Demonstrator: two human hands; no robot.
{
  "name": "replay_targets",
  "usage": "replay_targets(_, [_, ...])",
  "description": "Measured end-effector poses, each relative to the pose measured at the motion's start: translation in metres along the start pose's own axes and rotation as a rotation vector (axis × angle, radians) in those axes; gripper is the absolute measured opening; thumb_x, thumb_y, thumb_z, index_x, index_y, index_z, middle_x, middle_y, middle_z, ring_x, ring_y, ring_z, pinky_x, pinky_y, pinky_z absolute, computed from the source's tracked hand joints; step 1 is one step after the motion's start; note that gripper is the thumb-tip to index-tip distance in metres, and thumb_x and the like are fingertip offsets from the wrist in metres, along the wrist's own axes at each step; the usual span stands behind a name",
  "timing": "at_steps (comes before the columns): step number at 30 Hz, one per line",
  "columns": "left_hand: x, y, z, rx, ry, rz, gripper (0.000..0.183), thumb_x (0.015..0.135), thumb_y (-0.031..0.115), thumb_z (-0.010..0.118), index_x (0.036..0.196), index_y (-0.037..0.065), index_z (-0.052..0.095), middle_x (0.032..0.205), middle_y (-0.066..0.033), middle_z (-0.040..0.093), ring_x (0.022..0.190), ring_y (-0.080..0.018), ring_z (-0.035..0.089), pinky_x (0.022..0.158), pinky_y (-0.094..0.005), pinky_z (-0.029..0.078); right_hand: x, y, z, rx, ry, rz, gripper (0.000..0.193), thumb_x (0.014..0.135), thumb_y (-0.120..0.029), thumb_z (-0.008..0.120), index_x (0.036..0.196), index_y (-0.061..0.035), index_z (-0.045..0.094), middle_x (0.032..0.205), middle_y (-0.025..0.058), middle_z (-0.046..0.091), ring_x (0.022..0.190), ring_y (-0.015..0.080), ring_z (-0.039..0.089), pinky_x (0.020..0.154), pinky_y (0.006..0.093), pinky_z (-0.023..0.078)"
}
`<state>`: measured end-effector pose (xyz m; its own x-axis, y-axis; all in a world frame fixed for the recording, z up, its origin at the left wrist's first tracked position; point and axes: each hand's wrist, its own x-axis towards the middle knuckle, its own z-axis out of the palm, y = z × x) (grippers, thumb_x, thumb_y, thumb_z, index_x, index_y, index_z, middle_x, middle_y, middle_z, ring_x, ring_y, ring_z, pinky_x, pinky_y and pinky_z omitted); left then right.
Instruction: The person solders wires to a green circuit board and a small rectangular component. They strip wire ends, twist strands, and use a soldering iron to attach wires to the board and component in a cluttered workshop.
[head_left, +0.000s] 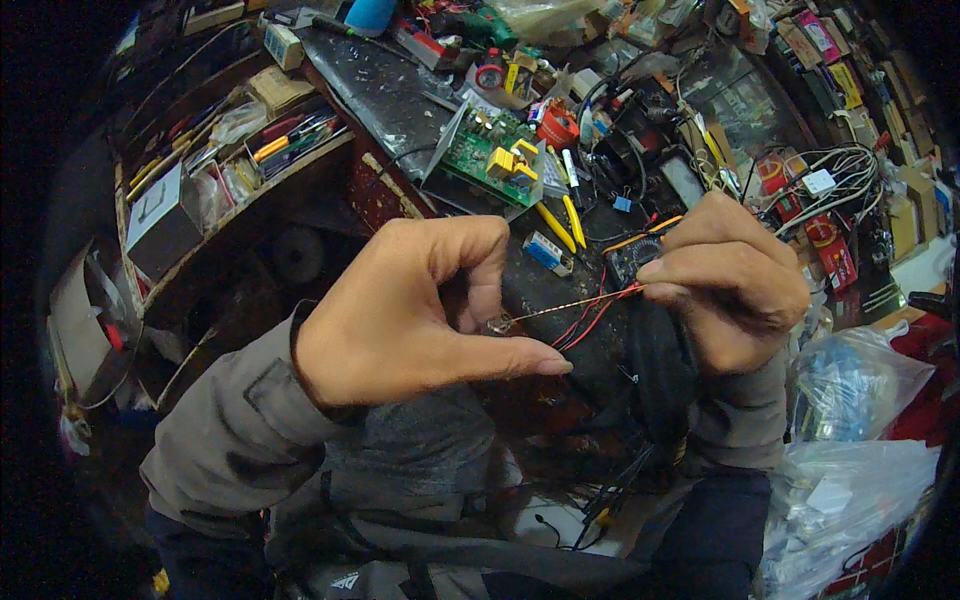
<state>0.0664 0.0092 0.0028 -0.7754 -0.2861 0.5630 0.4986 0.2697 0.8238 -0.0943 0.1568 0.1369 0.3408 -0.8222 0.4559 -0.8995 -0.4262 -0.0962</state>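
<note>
A thin twisted wire (570, 306) stretches nearly straight between my two hands. My left hand (400, 310) has its fingers curled around the wire's left end, by a small shiny bit, while the thumb sticks out below. With thumb and forefinger, my right hand (735, 280) pinches the other end, where red wire (597, 318) also runs into the grip. The red and dark wires hang in a loop beneath the twisted one. Partly hidden behind my right hand lies a black device with a dial face (632, 260). Yellow-handled pliers (562, 226) and a blue-and-white block (548, 253) lie beyond my hands.
A green circuit board (490, 155) with yellow parts stands farther back on the cluttered bench. An open drawer (250, 205) holds pens and tools at left. To the right are coiled pale cables (850, 175) and clear plastic bags (850, 385).
</note>
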Motion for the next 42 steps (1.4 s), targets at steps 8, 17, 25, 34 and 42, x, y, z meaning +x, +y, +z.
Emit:
replay_targets(8, [0.0, 0.005, 0.005, -0.457, -0.171, -0.136, 0.046, 0.082, 0.01, 0.079, 0.072, 0.011, 0.034, 0.068, 0.0053, 0.049, 0.063, -0.0011, 0.039, 0.054, -0.0197, 0.033, -0.002, 0.002, 0.002, 0.036, 0.022, -0.009, 0.021, 0.064, 0.007, 0.076, 0.082, -0.0021, 0.071, 0.075, 0.0103, 0.064, 0.064, 0.0194, 0.059, 0.054, 0.0288, 0.044])
replay_targets(17, [-0.001, 0.011, 0.005, -0.616, -0.032, -0.141, 0.033, 0.097, 0.037, 0.055, 0.083, 0.011, 0.04, 0.067, 0.0022, 0.042, 0.052, -0.0069, 0.035, 0.046, -0.0226, 0.026, -0.003, 0.002, 0.001, 0.021, 0.038, -0.01, 0.021, 0.064, 0.007, 0.077, 0.082, -0.0021, 0.071, 0.075, 0.0101, 0.064, 0.064, 0.0197, 0.059, 0.055, 0.0284, 0.045])
replay_targets(25, [0.001, 0.012, 0.005, -0.643, 0.039, -0.145, 0.024, 0.094, 0.021, 0.063, 0.103, 0.007, 0.046, 0.075, 0.0015, 0.048, 0.061, -0.0063, 0.045, 0.055, -0.0217, 0.037, -0.005, 0.0, -0.003, -0.031, 0.056, 0.008, 0.022, 0.064, 0.007, 0.077, 0.083, -0.0027, 0.071, 0.075, 0.0096, 0.064, 0.064, 0.02, 0.06, 0.054, 0.0286, 0.045])
replay_targets(34, [-0.002, 0.017, -0.006, -0.549, -0.018, -0.263, 0.028, 0.098, 0.016, 0.058, 0.119, -0.001, 0.063, 0.083, -0.0005, 0.062, 0.074, -0.0047, 0.054, 0.067, -0.0209, 0.045, -0.007, 0.001, -0.007, -0.063, 0.067, 0.008, 0.021, 0.065, 0.007, 0.075, 0.083, -0.0029, 0.072, 0.075, 0.0098, 0.063, 0.064, 0.0204, 0.06, 0.055, 0.0291, 0.046])
replay_targets(42, [-0.003, 0.015, 0.004, -0.179, 0.026, -0.25, 0.025, 0.099, 0.016, 0.057, 0.109, -0.006, 0.064, 0.085, -0.0074, 0.064, 0.08, -0.0107, 0.058, 0.073, -0.0267, 0.047, -0.006, 0.0, -0.011, -0.08, 0.05, -0.015, 0.02, 0.066, 0.005, 0.076, 0.084, -0.0024, 0.071, 0.076, 0.0094, 0.063, 0.064, 0.0206, 0.06, 0.054, 0.0298, 0.046])
